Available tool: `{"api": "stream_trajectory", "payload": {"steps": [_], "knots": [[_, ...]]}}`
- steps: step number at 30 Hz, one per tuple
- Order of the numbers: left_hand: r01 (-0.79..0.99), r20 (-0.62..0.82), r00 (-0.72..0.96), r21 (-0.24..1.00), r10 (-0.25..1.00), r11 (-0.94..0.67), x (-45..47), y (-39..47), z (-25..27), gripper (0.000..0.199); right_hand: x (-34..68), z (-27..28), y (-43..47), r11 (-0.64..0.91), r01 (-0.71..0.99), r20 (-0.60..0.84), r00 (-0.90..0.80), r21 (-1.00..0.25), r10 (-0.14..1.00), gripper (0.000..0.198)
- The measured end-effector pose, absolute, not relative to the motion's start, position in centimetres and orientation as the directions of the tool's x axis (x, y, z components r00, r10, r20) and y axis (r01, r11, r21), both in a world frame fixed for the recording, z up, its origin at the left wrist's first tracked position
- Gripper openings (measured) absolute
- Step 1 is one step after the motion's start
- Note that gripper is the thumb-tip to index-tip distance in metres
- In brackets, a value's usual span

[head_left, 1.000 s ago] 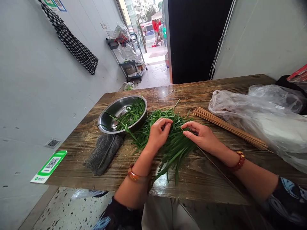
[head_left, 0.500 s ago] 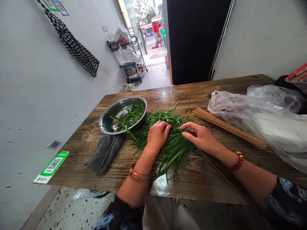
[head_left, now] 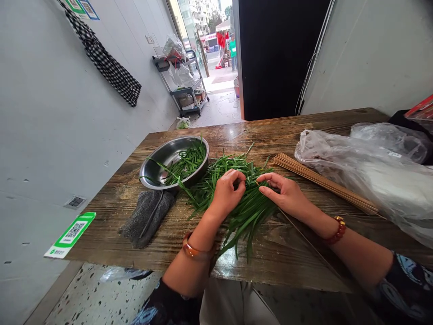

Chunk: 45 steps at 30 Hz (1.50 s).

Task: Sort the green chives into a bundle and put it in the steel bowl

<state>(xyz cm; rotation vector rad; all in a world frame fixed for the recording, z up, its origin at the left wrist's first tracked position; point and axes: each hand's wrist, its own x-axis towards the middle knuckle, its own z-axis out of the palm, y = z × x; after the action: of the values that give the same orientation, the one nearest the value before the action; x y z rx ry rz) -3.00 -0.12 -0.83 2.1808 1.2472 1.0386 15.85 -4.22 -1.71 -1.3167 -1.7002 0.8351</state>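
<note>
A loose heap of long green garlic chives (head_left: 252,216) lies on the wooden table in front of me. My left hand (head_left: 230,192) is over the middle of the heap, thumb and forefinger closed in a pinch; what is between the tips is hidden against the leaves. Just to the right, my right hand (head_left: 282,194) has its fingers curled around a thin bamboo skewer (head_left: 304,235). One end pokes out near the fingertips, and the rest slants under the forearm toward the table's front edge. A steel bowl (head_left: 149,169) holding more chives stands left of the heap.
A bundle of bamboo skewers (head_left: 324,183) lies right of the chives, beside clear plastic bags (head_left: 365,158). A grey cloth (head_left: 149,219) sits below the bowl. A green-and-white QR card (head_left: 71,234) is at the left table edge. Beyond stand a cart (head_left: 182,90) and an open doorway.
My left hand has shifted right and lifted slightly, bringing its pinched fingertips closer to my right hand. My right hand stays almost where it was.
</note>
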Motion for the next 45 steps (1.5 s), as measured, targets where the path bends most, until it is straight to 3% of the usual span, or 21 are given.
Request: {"api": "stream_trajectory", "payload": {"steps": [8, 15, 28, 36, 45], "knots": [[0.471, 0.297, 0.370, 0.757, 0.880, -0.453, -2.6, -0.8, -0.3, 0.021, 15.9, -1.5, -4.2, 0.229, 0.433, 0.188, -0.135, -0.872, 0.973, 0.034], [0.384, 0.228, 0.327, 0.855, 0.917, -0.349, -2.6, -1.0, 0.1, 0.003, 15.9, -1.4, -4.3, 0.215, 0.448, 0.167, -0.144, -0.868, 0.975, 0.036], [0.373, 0.244, 0.307, 0.859, 0.920, -0.352, -2.6, -0.7, -0.2, 0.008, 15.8, -1.6, -4.4, 0.213, 0.421, 0.173, -0.131, -0.882, 0.976, 0.032], [0.363, 0.198, 0.315, 0.878, 0.928, -0.311, -2.6, -0.8, -0.3, 0.011, 15.8, -1.3, -4.4, 0.216, 0.414, 0.193, -0.096, -0.885, 0.976, 0.044], [0.386, 0.203, 0.324, 0.863, 0.924, -0.326, -2.5, -0.8, -0.6, 0.012, 15.8, -1.5, -4.4, 0.230, 0.398, 0.197, -0.121, -0.888, 0.973, 0.042]]}}
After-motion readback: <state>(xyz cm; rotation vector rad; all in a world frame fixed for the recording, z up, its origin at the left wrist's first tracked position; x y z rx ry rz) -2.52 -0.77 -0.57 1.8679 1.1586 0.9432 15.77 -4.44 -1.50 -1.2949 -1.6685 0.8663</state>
